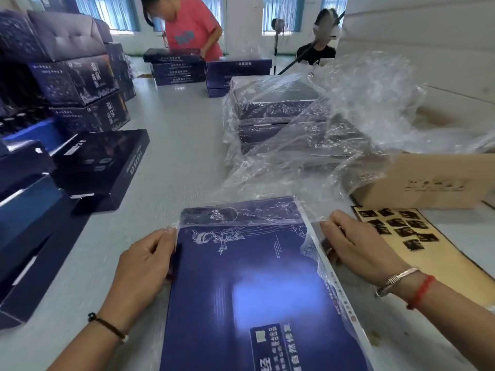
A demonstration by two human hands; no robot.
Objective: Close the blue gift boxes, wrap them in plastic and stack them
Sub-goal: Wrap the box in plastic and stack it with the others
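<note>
Partly out of frame: plastic-sleeved blue gift box (257,279).

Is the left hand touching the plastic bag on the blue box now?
Touching. In the head view the left hand pinches the plastic bag edge at the blue box left side.

I see bright daylight from the far windows (284,12), white glare on the blue box lid (249,298), motion blur throughout, and wide-angle bending at the edges.
</note>
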